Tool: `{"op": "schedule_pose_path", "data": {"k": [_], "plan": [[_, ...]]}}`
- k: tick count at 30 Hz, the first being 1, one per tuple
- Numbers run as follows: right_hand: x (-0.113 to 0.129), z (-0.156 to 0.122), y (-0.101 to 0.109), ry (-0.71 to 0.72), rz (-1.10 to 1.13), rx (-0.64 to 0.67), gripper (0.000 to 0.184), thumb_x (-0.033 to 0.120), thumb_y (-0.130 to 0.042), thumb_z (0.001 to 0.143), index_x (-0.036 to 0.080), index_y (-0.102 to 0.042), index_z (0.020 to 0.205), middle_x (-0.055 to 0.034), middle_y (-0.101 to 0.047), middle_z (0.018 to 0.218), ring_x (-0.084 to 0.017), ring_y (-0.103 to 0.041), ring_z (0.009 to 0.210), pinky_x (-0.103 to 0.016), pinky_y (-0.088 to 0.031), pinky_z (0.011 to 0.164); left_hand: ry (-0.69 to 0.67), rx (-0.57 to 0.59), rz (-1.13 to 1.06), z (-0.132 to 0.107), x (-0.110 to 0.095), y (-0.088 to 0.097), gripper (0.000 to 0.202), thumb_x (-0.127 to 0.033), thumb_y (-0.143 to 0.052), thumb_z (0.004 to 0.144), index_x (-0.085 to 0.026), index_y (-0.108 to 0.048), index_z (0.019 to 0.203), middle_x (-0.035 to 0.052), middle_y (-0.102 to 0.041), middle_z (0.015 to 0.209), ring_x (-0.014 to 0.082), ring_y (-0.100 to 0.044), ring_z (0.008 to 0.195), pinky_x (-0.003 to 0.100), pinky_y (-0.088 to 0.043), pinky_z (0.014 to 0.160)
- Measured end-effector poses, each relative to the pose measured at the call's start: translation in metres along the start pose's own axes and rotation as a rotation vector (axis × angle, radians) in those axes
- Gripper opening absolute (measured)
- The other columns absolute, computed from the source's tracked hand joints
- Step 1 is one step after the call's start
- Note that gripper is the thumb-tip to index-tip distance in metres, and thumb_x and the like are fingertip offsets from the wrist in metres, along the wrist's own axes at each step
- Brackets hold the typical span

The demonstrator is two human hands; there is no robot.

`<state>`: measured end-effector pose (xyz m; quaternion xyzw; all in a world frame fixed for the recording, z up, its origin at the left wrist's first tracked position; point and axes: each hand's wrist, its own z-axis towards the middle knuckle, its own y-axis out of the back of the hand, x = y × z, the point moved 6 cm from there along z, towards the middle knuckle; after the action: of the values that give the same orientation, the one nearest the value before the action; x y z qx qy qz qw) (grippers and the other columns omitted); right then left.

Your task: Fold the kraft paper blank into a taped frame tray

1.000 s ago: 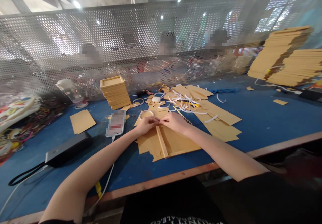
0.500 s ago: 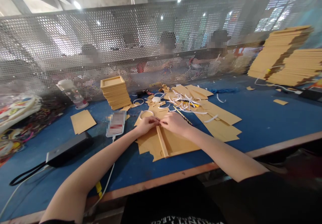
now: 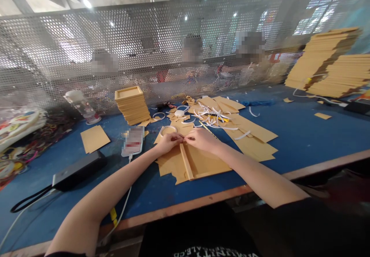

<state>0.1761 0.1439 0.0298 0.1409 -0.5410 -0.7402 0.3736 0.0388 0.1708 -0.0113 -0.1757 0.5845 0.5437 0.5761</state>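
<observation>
A shallow brown cardboard tray [image 3: 206,160] with a folded-up rim [image 3: 186,162] lies in front of me on other flat cardboard pieces [image 3: 167,166]. At the far end of that rim my left hand [image 3: 170,141] pinches the tray's corner from the left. My right hand [image 3: 200,138] pinches the same corner from the right, its fingertips almost meeting the left ones. The fingers hide the corner itself. Just behind my left hand lies a roll of white tape [image 3: 168,130]. A thin striped stick [image 3: 208,129] sits beyond my right hand.
White strips [image 3: 214,117] and cardboard sheets [image 3: 254,128] litter the blue table [image 3: 306,141]. Finished-looking trays are stacked [image 3: 132,104] at back left, with taller cardboard stacks [image 3: 323,62] at right. A cabled phone [image 3: 133,141] and black power bank [image 3: 79,171] lie left. A perforated screen [image 3: 162,49] stands behind.
Both hands stay at the tray's corner, with only slight finger movement. The view has shifted very slightly; the tray and the things around it lie as before.
</observation>
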Motion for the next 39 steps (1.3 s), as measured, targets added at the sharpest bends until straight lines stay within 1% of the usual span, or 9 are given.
{"op": "schedule_pose_path", "data": {"k": [3, 8, 13, 17, 20, 24, 31, 35, 39], "plan": [[0.0, 0.0, 0.0, -0.009, 0.0, -0.001, 0.026, 0.019, -0.055, 0.088, 0.019, -0.075, 0.072, -0.0055, -0.074, 0.078, -0.017, -0.062, 0.073, -0.026, -0.035, 0.062, 0.001, -0.002, 0.002, 0.0, 0.0, 0.0, 0.029, -0.046, -0.069, 0.078, -0.017, -0.072, 0.075, 0.009, -0.071, 0.098, 0.0205, -0.064, 0.091, 0.034, -0.049, 0.088], [0.002, 0.001, -0.002, 0.049, -0.005, 0.02, 0.02, 0.024, -0.059, 0.089, 0.018, -0.077, 0.084, -0.0067, -0.076, 0.087, -0.019, -0.066, 0.081, -0.027, -0.04, 0.071, -0.002, -0.002, 0.006, 0.0, -0.001, 0.0, 0.03, -0.046, -0.07, 0.077, -0.017, -0.072, 0.074, 0.009, -0.071, 0.097, 0.0206, -0.064, 0.091, 0.035, -0.048, 0.088], [0.003, 0.001, -0.003, 0.037, -0.073, 0.024, 0.024, 0.017, -0.055, 0.088, 0.018, -0.076, 0.078, -0.0059, -0.076, 0.082, -0.018, -0.066, 0.078, -0.028, -0.04, 0.072, 0.006, -0.009, 0.007, 0.001, -0.001, 0.0, 0.027, -0.044, -0.07, 0.076, -0.017, -0.072, 0.073, 0.0083, -0.072, 0.096, 0.02, -0.064, 0.09, 0.034, -0.049, 0.087], [0.012, 0.0, -0.006, 0.081, -0.189, 0.029, 0.025, 0.015, -0.053, 0.088, 0.014, -0.076, 0.078, -0.0094, -0.075, 0.081, -0.02, -0.065, 0.08, -0.031, -0.039, 0.078, 0.011, -0.012, 0.003, 0.0, -0.003, 0.0, 0.025, -0.042, -0.07, 0.076, -0.017, -0.072, 0.073, 0.0074, -0.072, 0.095, 0.0197, -0.064, 0.089, 0.033, -0.049, 0.086], [0.018, 0.0, -0.007, 0.108, -0.254, 0.039, 0.026, 0.017, -0.051, 0.089, 0.012, -0.075, 0.078, -0.0123, -0.074, 0.081, -0.023, -0.065, 0.083, -0.033, -0.038, 0.077, 0.008, -0.02, -0.001, -0.001, -0.004, 0.001, 0.024, -0.041, -0.07, 0.076, -0.017, -0.072, 0.072, 0.0078, -0.072, 0.095, 0.0201, -0.064, 0.089, 0.033, -0.049, 0.086], [0.02, -0.001, -0.006, 0.097, -0.261, 0.043, 0.027, 0.017, -0.051, 0.089, 0.012, -0.075, 0.079, -0.0123, -0.074, 0.082, -0.023, -0.064, 0.083, -0.034, -0.038, 0.078, 0.007, -0.03, -0.011, -0.001, -0.004, 0.001, 0.023, -0.039, -0.069, 0.077, -0.017, -0.071, 0.073, 0.0085, -0.072, 0.095, 0.0202, -0.064, 0.089, 0.034, -0.049, 0.086], [0.02, -0.003, -0.003, 0.056, -0.227, -0.016, 0.023, 0.014, -0.051, 0.089, 0.013, -0.074, 0.085, -0.0106, -0.074, 0.087, -0.022, -0.063, 0.088, -0.033, -0.038, 0.079, 0.008, -0.032, -0.02, -0.001, -0.005, 0.0, 0.023, -0.039, -0.07, 0.076, -0.016, -0.071, 0.073, 0.0083, -0.072, 0.093, 0.0205, -0.065, 0.089, 0.034, -0.05, 0.086], [0.019, -0.003, -0.004, 0.033, -0.213, -0.022, 0.021, 0.015, -0.053, 0.087, 0.012, -0.073, 0.086, -0.0113, -0.074, 0.085, -0.022, -0.065, 0.083, -0.032, -0.04, 0.076, 0.008, -0.023, -0.02, 0.0, -0.008, 0.0, 0.023, -0.039, -0.07, 0.076, -0.016, -0.071, 0.072, 0.0081, -0.072, 0.092, 0.0203, -0.065, 0.089, 0.033, -0.049, 0.086], [0.017, -0.003, -0.001, -0.021, -0.199, -0.029, 0.02, 0.016, -0.054, 0.084, 0.014, -0.074, 0.082, -0.0113, -0.074, 0.08, -0.021, -0.066, 0.078, -0.03, -0.041, 0.073, 0.021, -0.023, -0.022, 0.0, -0.005, -0.001, 0.024, -0.04, -0.07, 0.076, -0.016, -0.07, 0.074, 0.0084, -0.071, 0.094, 0.0197, -0.064, 0.088, 0.033, -0.05, 0.085]]}}
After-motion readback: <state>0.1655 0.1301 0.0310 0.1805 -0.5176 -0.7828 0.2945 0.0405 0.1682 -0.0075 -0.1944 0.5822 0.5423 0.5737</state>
